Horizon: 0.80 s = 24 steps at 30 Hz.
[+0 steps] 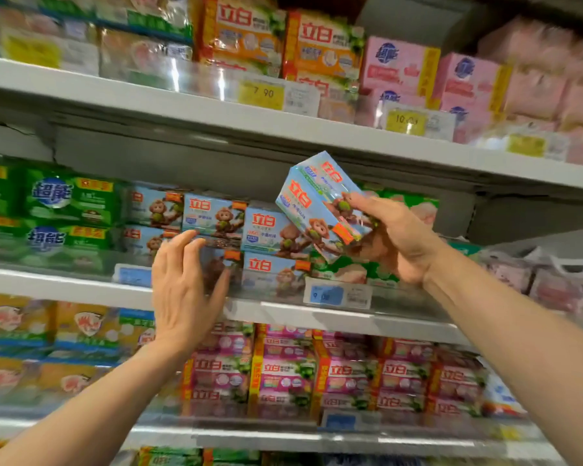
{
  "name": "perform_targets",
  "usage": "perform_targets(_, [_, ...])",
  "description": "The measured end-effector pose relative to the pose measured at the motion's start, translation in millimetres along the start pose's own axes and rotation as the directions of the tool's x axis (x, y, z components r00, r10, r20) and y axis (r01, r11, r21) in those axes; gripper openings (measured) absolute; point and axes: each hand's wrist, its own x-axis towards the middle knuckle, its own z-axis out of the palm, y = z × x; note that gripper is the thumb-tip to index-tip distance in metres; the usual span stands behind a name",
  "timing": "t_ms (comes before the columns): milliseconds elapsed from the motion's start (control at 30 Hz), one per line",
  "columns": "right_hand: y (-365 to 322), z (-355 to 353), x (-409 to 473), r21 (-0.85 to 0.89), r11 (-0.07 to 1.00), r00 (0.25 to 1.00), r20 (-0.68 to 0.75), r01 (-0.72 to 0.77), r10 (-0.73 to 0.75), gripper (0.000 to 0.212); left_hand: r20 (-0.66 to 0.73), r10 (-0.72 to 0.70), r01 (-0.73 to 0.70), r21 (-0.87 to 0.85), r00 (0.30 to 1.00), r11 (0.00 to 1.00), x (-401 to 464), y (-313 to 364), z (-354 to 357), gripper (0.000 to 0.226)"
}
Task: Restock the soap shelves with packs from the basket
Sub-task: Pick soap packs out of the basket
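My right hand [392, 237] grips a light blue soap pack [312, 200] with red lettering and a monkey picture. The pack is tilted, held in the air in front of the middle shelf [64, 282]. On that shelf stand several matching blue monkey packs [270, 230], stacked two high. My left hand [186, 280] is spread open with fingers apart, its fingertips against the front of the stacked blue packs on the left. The basket is out of view.
Green soap packs [58, 210] fill the middle shelf's left end. Orange and pink packs [401, 67] sit on the upper shelf, magenta packs [283, 375] and yellow packs [48, 331] on the lower one. Price tags [337, 294] hang on the shelf edges. White and pink goods lie at right.
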Motion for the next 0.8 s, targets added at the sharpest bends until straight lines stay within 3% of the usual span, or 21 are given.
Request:
perform_targets(167, [-9.1, 73.4, 30.5, -0.143, 0.987, 0.991, 0.122, 0.07, -0.052, 0.025, 0.016, -0.043, 0.04, 0.161, 0.999, 0.986, 10.2, -58.5, -22.4, 0.053])
perform_targets(300, [-5.8, 124.4, 50.5, -0.21, 0.973, 0.98, 0.192, 0.095, -0.054, 0.016, 0.097, -0.008, -0.015, 0.235, 0.995, 0.972, 1.4, -94.4, -35.5, 0.051])
perform_targets(567, [0.7, 172.8, 87.8, -0.403, 0.903, 0.982, 0.17, 0.149, -0.086, 0.027, 0.13, -0.012, -0.015, 0.205, 0.991, 0.979, -7.8, -103.7, -36.6, 0.048])
perform_targets(667, [6.3, 174.8, 98.4, -0.628, 0.762, 0.986, 0.143, 0.159, -0.089, 0.025, 0.118, -0.02, -0.003, 0.193, 0.993, 0.981, -11.3, -105.1, -32.7, 0.048])
perform_targets(733, [12.5, 173.7, 103.9, -0.802, 0.56, 0.973, 0.106, 0.206, -0.207, 0.023, 0.107, -0.014, -0.007, 0.193, 0.994, 0.981, -12.1, -105.9, -31.7, 0.048])
perform_targets(800, [14.0, 174.4, 103.3, -0.867, 0.455, 0.947, 0.052, 0.2, -0.317, 0.022, 0.098, -0.008, -0.011, 0.193, 0.995, 0.981, -11.6, -106.3, -30.7, 0.049])
